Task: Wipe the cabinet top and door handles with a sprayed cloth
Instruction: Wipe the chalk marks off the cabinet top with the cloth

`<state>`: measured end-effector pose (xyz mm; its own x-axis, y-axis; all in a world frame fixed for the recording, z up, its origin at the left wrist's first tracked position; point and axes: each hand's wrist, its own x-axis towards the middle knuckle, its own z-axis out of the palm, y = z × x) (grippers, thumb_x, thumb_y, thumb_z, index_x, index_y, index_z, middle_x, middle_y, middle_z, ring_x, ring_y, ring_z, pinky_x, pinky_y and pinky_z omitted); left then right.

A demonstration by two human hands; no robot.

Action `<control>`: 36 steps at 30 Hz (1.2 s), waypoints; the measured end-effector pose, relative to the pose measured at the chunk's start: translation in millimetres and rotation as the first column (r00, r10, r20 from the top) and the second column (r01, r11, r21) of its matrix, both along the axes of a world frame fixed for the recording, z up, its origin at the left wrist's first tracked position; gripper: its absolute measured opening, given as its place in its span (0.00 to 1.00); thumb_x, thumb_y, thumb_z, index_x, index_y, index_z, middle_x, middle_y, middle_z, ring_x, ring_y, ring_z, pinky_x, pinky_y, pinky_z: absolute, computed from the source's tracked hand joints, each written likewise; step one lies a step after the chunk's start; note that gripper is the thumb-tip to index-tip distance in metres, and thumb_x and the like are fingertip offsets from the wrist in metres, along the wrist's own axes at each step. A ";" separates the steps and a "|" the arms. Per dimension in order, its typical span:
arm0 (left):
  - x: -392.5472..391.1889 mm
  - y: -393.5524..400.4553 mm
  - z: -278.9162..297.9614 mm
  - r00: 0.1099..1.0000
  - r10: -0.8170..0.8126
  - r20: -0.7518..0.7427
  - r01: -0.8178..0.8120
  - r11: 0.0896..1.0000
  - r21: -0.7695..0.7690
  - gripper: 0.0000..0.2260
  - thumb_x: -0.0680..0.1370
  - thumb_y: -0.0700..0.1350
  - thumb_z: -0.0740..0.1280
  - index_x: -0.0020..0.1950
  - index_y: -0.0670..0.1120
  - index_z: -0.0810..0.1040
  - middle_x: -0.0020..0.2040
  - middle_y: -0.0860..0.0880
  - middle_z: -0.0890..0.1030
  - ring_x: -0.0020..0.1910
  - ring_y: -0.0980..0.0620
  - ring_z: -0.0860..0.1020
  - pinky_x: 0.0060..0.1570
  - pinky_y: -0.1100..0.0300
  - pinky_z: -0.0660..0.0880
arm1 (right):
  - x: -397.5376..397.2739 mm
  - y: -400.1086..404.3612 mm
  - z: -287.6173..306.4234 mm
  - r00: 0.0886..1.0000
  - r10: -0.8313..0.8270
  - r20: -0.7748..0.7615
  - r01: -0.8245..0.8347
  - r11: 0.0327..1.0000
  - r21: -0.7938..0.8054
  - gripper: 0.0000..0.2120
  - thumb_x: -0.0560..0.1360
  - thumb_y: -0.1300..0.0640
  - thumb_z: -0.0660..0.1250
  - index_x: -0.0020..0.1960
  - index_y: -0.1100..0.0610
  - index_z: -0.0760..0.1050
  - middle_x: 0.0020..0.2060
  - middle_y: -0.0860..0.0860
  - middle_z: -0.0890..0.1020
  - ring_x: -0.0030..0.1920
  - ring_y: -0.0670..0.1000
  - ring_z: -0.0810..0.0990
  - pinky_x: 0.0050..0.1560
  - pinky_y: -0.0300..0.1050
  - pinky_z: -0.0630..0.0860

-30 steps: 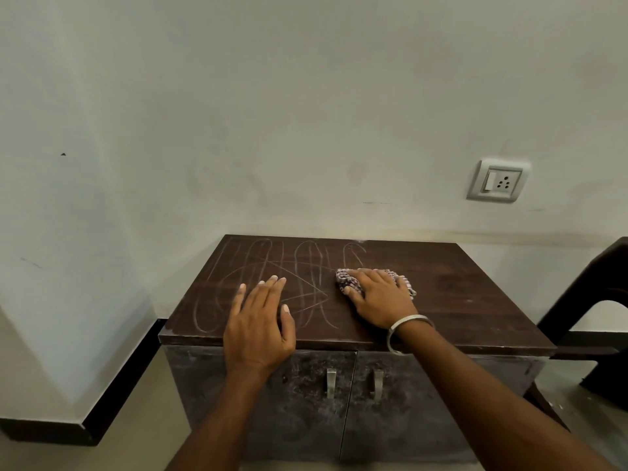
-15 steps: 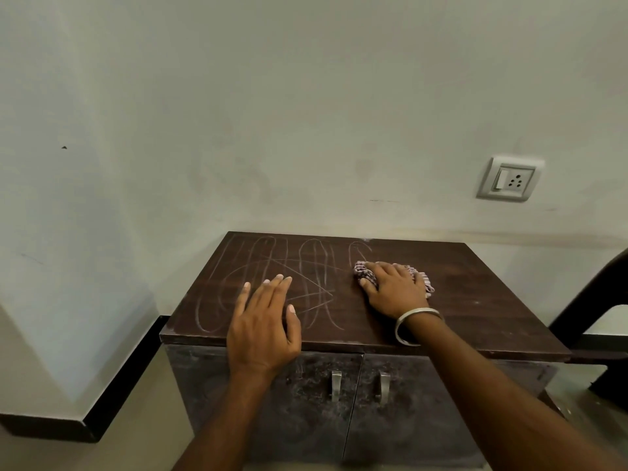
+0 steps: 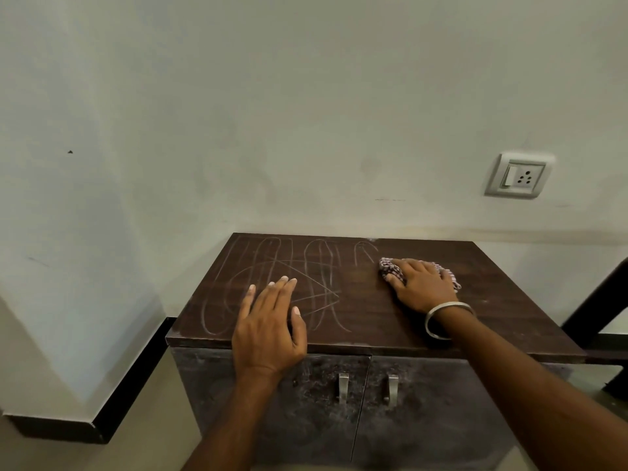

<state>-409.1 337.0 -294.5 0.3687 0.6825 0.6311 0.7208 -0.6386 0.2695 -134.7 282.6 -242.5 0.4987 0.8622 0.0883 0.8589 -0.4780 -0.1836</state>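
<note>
The cloth (image 3: 390, 268) lies bunched under the right hand (image 3: 421, 283), fingers pressing it flat, long axis 9-to-3, at the cabinet top's (image 3: 503, 300) 1 o'clock, bare wood rightward. Left hand (image 3: 268, 328) rests flat, fingers straight.

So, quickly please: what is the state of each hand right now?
Left hand: open, fingers straight, flat on the cabinet top, holding nothing.
Right hand: pressing the cloth onto the top, fingers over it.

My right hand (image 3: 421, 285) covers most of the crumpled pink-and-white patterned cloth (image 3: 389, 266); only its edges show. The dark wooden furniture piece (image 3: 601, 300) at the right runs off the frame, unidentifiable.
</note>
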 end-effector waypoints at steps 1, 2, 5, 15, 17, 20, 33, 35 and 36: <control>0.1 0.3 -0.6 1.000 -0.001 0.001 0.001 1.000 0.004 0.23 0.77 0.51 0.54 0.70 0.48 0.74 0.67 0.49 0.77 0.67 0.51 0.74 0.73 0.47 0.63 | 4.2 -1.3 -0.3 1.000 -0.019 -0.003 0.019 1.000 -0.002 0.25 0.79 0.38 0.51 0.74 0.44 0.58 0.75 0.47 0.62 0.75 0.53 0.57 0.74 0.61 0.50; -0.1 0.4 -1.1 1.000 -0.001 0.001 0.001 1.000 0.008 0.23 0.77 0.51 0.54 0.69 0.48 0.74 0.67 0.49 0.77 0.66 0.52 0.74 0.73 0.47 0.63 | 5.4 -0.6 -0.6 0.999 -0.033 0.000 0.033 0.999 0.000 0.25 0.80 0.39 0.50 0.74 0.44 0.58 0.75 0.47 0.62 0.75 0.53 0.57 0.74 0.61 0.50; 0.3 0.7 -1.4 1.000 -0.004 0.001 0.004 1.000 0.016 0.23 0.77 0.51 0.54 0.69 0.47 0.74 0.66 0.49 0.77 0.66 0.51 0.75 0.73 0.47 0.63 | -1.7 7.4 -2.4 0.999 -0.051 0.013 0.051 0.999 0.004 0.24 0.80 0.39 0.50 0.74 0.44 0.58 0.75 0.46 0.61 0.76 0.53 0.56 0.74 0.62 0.49; 0.3 -0.4 0.0 1.000 -0.010 0.009 0.010 1.000 0.001 0.23 0.77 0.51 0.55 0.69 0.49 0.74 0.67 0.51 0.77 0.67 0.53 0.74 0.73 0.49 0.62 | -55.2 58.2 -5.2 0.989 0.147 -0.004 -0.147 0.988 0.038 0.24 0.80 0.40 0.51 0.74 0.44 0.59 0.75 0.46 0.62 0.76 0.54 0.56 0.74 0.61 0.47; 0.0 0.6 -0.4 1.000 -0.016 0.010 0.016 1.000 0.003 0.22 0.77 0.50 0.55 0.70 0.49 0.74 0.67 0.51 0.76 0.67 0.53 0.74 0.73 0.49 0.62 | -51.3 57.4 -5.4 0.987 0.163 0.001 -0.162 0.986 0.042 0.24 0.79 0.39 0.51 0.74 0.44 0.59 0.74 0.46 0.63 0.76 0.53 0.57 0.74 0.61 0.47; -1.1 1.4 -1.0 1.000 -0.016 0.020 0.016 1.000 0.001 0.22 0.77 0.50 0.55 0.70 0.48 0.74 0.67 0.51 0.76 0.67 0.53 0.74 0.73 0.49 0.63 | -38.3 50.3 -4.3 0.990 0.138 0.005 -0.138 0.990 0.043 0.24 0.79 0.39 0.51 0.73 0.45 0.60 0.74 0.47 0.63 0.75 0.54 0.58 0.74 0.60 0.49; 0.3 1.2 -1.9 0.999 -0.022 0.025 0.021 0.999 0.027 0.22 0.77 0.50 0.55 0.68 0.48 0.75 0.66 0.50 0.77 0.66 0.52 0.75 0.72 0.48 0.63 | -1.1 45.5 -0.2 0.999 -0.037 0.005 0.037 0.999 -0.011 0.25 0.80 0.40 0.51 0.75 0.45 0.58 0.75 0.47 0.61 0.75 0.54 0.56 0.73 0.63 0.49; 0.0 1.0 -1.7 0.999 -0.021 0.028 0.020 0.999 0.029 0.22 0.77 0.50 0.55 0.68 0.48 0.75 0.66 0.50 0.78 0.66 0.52 0.75 0.73 0.49 0.63 | -15.3 57.1 -0.2 1.000 0.003 0.005 -0.003 1.000 -0.010 0.25 0.80 0.40 0.50 0.75 0.45 0.58 0.75 0.48 0.60 0.75 0.54 0.56 0.73 0.63 0.49; 0.1 0.6 -1.3 0.999 -0.019 0.030 0.018 1.000 0.026 0.22 0.76 0.50 0.55 0.68 0.48 0.75 0.66 0.50 0.78 0.66 0.52 0.75 0.73 0.49 0.63 | -23.5 63.7 -0.7 1.000 0.029 0.004 -0.029 1.000 -0.006 0.25 0.80 0.40 0.50 0.75 0.46 0.58 0.75 0.48 0.61 0.75 0.55 0.56 0.73 0.63 0.49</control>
